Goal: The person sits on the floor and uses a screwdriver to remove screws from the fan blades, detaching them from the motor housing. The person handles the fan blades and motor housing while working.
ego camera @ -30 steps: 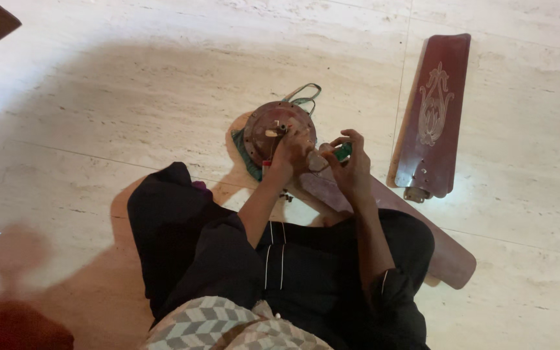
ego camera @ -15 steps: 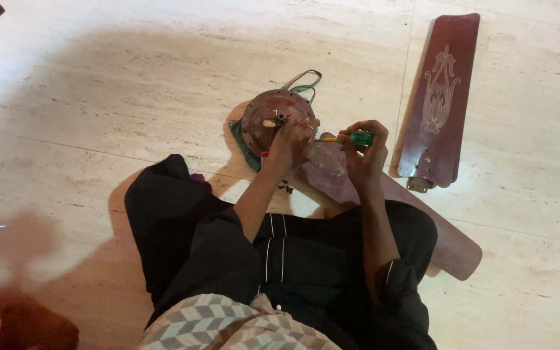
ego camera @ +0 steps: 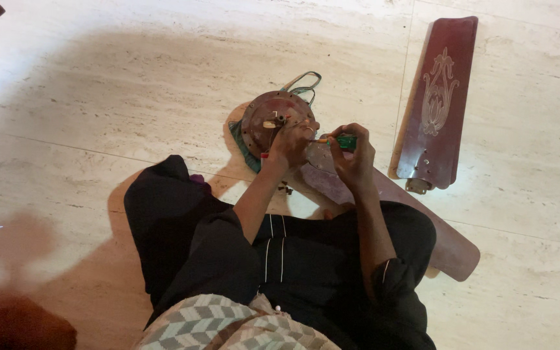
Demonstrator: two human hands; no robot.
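I sit on a pale stone floor with a round dark red ceiling fan motor (ego camera: 268,120) in front of me. My left hand (ego camera: 291,141) rests on the motor's near right edge, fingers curled where a maroon fan blade (ego camera: 422,220) meets it. My right hand (ego camera: 352,157) grips a green-handled screwdriver (ego camera: 345,140), its orange shaft pointing left toward my left hand. The blade runs from the motor down to the right, past my knee.
A second maroon fan blade (ego camera: 437,104) with a pale floral pattern lies loose on the floor to the right. A green cord loop (ego camera: 306,83) sticks out behind the motor. Small dark screws (ego camera: 286,189) lie near my left forearm. My black-trousered legs (ego camera: 228,253) fill the foreground.
My right hand with the screwdriver swung out to the right, then came back in toward the left hand. The view shifted slightly; the left hand stayed on the motor.
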